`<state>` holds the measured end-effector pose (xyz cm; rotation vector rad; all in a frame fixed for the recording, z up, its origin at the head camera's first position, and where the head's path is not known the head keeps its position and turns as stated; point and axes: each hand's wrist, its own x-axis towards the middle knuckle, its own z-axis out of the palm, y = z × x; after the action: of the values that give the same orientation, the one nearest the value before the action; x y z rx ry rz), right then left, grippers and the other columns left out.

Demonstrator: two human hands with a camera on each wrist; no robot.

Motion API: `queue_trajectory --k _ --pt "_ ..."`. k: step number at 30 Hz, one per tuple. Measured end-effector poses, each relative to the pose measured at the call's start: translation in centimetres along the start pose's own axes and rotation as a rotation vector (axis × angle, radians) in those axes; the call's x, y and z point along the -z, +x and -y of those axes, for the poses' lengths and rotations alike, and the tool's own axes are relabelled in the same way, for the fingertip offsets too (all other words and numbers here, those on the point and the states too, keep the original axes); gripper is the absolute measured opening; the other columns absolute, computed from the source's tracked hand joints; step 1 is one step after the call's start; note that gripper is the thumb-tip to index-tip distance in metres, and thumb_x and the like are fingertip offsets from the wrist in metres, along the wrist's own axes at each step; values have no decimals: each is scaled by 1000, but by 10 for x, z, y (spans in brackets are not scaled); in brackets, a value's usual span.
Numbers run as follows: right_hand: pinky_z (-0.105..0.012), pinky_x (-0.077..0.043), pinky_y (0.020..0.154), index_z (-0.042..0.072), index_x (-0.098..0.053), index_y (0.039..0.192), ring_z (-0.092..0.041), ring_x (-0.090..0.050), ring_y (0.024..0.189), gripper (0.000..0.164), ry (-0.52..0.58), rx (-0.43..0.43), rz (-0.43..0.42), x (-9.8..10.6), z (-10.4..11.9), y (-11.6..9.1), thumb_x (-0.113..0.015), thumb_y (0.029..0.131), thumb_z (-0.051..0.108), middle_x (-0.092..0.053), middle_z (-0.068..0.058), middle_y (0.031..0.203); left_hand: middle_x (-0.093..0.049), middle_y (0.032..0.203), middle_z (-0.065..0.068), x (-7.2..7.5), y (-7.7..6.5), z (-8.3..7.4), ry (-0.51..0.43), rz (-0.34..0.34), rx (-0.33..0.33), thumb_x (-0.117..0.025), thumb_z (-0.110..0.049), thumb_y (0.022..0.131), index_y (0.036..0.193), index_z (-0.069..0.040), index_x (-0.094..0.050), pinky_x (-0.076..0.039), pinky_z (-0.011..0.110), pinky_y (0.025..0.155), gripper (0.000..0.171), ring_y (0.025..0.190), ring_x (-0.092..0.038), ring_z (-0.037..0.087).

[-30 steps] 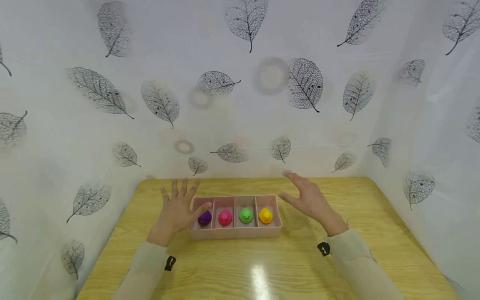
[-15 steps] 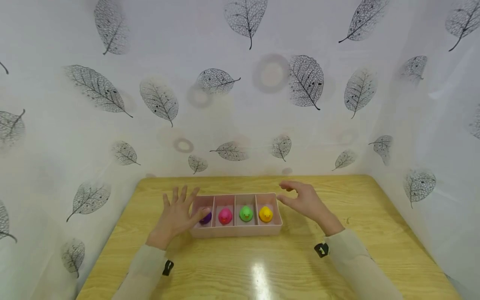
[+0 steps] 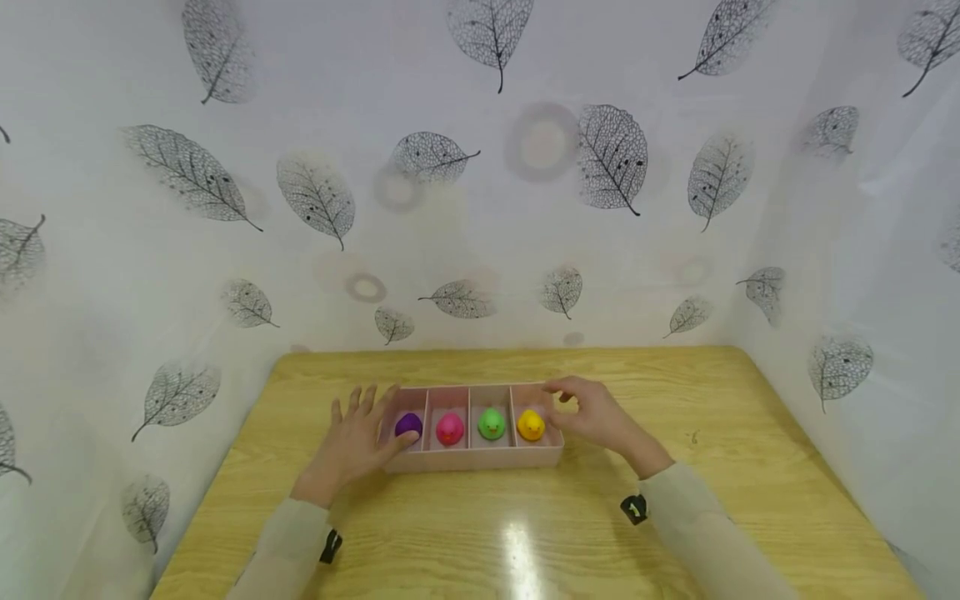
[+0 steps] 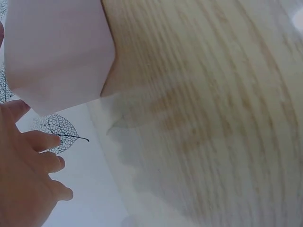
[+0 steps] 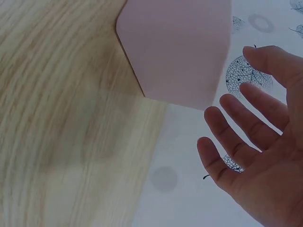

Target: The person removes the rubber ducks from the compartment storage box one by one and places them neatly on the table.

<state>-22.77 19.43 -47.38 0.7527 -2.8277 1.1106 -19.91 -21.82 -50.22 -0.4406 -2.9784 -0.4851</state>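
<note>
In the head view a pink box (image 3: pixel 472 460) with side-by-side compartments holds toy ducks: purple (image 3: pixel 408 425), pink (image 3: pixel 450 428), green (image 3: pixel 491 423) and yellow (image 3: pixel 531 425). My left hand (image 3: pixel 347 450) is at the box's left end, fingers spread, its thumb reaching across the rim in front of the purple duck. At the right end is my right hand (image 3: pixel 596 418), thumb and forefinger apart over the rim beside the yellow duck. Through the right wrist view, the fingers (image 5: pixel 241 137) look loosely bent near the box's end wall (image 5: pixel 175 52), with nothing between them.
The box stands on a wooden table (image 3: pixel 480 517) with a bright glare spot at the front. A white curtain (image 3: pixel 480 208) printed with dark leaves rises behind the table and along both sides. Each wrist wears a small black device (image 3: pixel 633 508).
My right hand has moved left and slightly down to the box's right end, its fingers bending more. My left hand has come in closer, its thumb lowering toward the front rim. The ducks stay put.
</note>
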Motion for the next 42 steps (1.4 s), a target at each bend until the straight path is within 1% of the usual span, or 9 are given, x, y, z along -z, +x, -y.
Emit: queue_trajectory --k 5,11,14,17,19,23,26,35,42 --pt "-55 -58 90 3 -69 136 -36 -67 107 44 7 30 44 -7 -3 2 -76 94 14 -73 -15 132 -35 165 34 -6 -3 5 6 17 14 -58 -65 99 166 -9 -31 -16 83 120 92 154 -28 58" --pt "-35 -53 81 9 -69 137 -30 -65 100 47 -14 28 87 -13 -4 5 -78 91 16 -74 -13 128 -33 166 33 -9 -4 7 -13 31 27 -56 -65 100 167 -9 -28 -15 82 121 92 155 -27 58" --pt "-32 -52 82 12 -70 137 -29 -64 99 46 -6 32 103 -15 -4 7 -78 91 14 -73 -10 130 -33 166 33 -9 -4 7 -15 37 28 -56 -65 100 168 -9 -27 -15 81 121 92 155 -27 58" --pt "-35 -53 86 16 -69 138 -30 -64 102 48 13 27 123 -17 -4 9 -78 91 13 -72 -6 136 -33 166 33 -9 -3 8 -18 41 29 -55 -66 100 168 -10 -26 -14 81 122 92 155 -26 58" --pt "-41 -57 92 15 -68 140 -32 -66 109 50 14 32 134 -20 -5 10 -78 91 11 -70 -6 139 -33 166 33 -10 -3 9 -21 40 27 -55 -65 100 168 -9 -26 -14 81 122 92 155 -26 58" --pt "-55 -56 104 10 -69 137 -36 -66 124 48 -27 60 148 -25 -8 13 -79 90 10 -67 -9 143 -33 166 33 -12 -2 11 -30 43 26 -55 -65 100 168 -10 -26 -14 81 122 92 155 -25 58" --pt "-60 -52 109 5 -71 133 -39 -63 129 44 -68 80 153 -27 -8 15 -80 89 9 -65 -11 145 -33 166 33 -13 -1 12 -36 47 26 -54 -66 100 168 -11 -25 -13 81 122 92 156 -24 57" --pt "-57 -54 108 4 -72 130 -37 -65 126 44 -160 94 184 -28 -6 18 -81 88 10 -65 -11 143 -33 166 34 -14 -4 9 -53 43 30 -54 -65 101 169 -11 -23 -12 81 122 92 155 -24 58" --pt "-50 -58 100 2 -78 113 -32 -69 111 29 -238 124 193 -30 -7 20 -81 86 13 -67 -10 137 -32 167 32 -15 -6 7 -62 48 25 -53 -65 101 169 -12 -22 -12 81 122 92 156 -23 58"
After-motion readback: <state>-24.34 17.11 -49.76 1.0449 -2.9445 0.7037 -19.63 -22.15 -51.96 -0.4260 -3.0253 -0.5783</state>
